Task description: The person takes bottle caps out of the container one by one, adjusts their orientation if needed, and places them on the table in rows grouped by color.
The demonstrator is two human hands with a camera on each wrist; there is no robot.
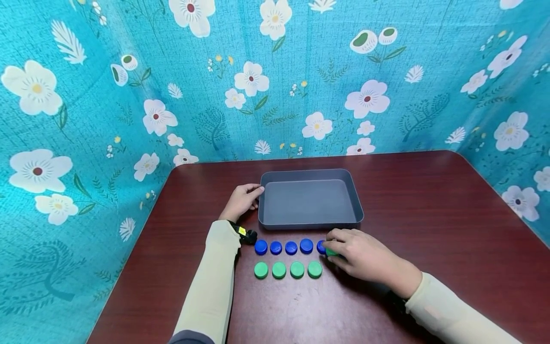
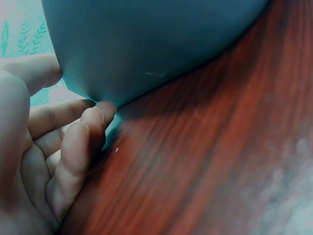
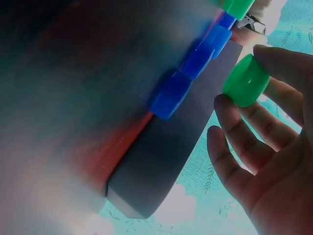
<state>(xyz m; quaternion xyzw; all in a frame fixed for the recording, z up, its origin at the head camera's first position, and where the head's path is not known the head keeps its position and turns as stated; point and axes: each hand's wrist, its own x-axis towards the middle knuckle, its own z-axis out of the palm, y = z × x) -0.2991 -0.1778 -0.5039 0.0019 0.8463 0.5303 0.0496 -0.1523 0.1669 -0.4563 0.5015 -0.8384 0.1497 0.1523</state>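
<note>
My right hand pinches a green bottle cap between thumb and fingertips, raised off the table in the right wrist view. Beneath and beside it, the rightmost blue bottle cap is partly hidden by the fingers. My left hand holds the grey rectangular tray at its left wall; in the left wrist view the fingers curl in against the tray's lower edge. Several blue caps form a row just in front of the tray. Nearer to me lies a row of several green caps.
All of this is on a dark red-brown wooden table. A blue flowered cloth hangs behind and along the sides of the table. A black wrist strap with a camera sits close to the leftmost blue cap.
</note>
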